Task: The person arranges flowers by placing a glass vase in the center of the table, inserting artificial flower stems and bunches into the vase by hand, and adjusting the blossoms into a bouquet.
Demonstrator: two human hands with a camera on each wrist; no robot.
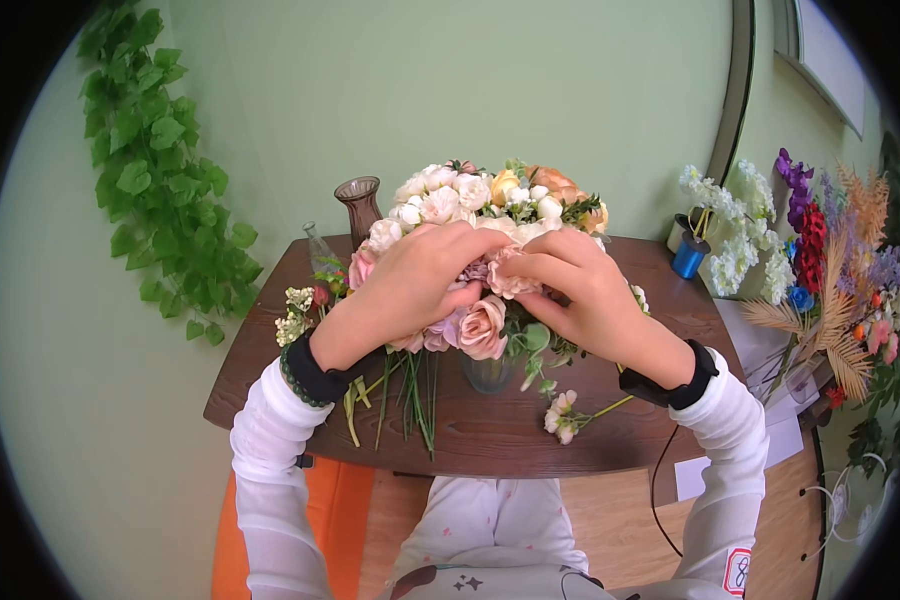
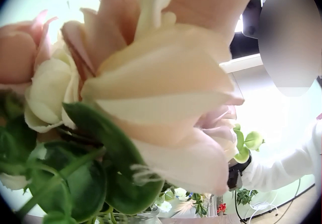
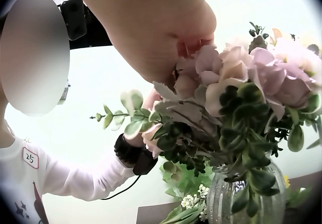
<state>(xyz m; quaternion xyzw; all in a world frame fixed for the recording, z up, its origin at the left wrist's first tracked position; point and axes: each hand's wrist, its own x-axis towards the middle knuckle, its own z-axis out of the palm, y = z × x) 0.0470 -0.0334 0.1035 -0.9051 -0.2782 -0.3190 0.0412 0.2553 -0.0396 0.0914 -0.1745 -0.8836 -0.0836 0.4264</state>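
Note:
A full bouquet of artificial flowers (image 1: 482, 328) stands in a ribbed clear glass vase (image 3: 246, 201) near the table's front. My right hand (image 1: 585, 285) pinches a pale pink flower (image 1: 511, 275) at the bouquet's front between thumb and fingers. Opposite it, my left hand (image 1: 420, 275) reaches in from the left, thumb and forefinger around small mauve blooms (image 1: 475, 270); whether it grips them I cannot tell. Large cream petals (image 2: 161, 78) and round green leaves (image 2: 75, 178) fill the left wrist view. In the right wrist view, leafy sprigs (image 3: 246, 143) trail over the vase's rim.
Cut green stems (image 1: 420, 400) and a small pale blossom sprig (image 1: 563, 418) lie along the dark wooden table (image 1: 490, 450). A brown glass vase (image 1: 358, 205) rises behind the bouquet. At the right stand a blue pot (image 1: 689, 258) and many other artificial flowers (image 1: 820, 260).

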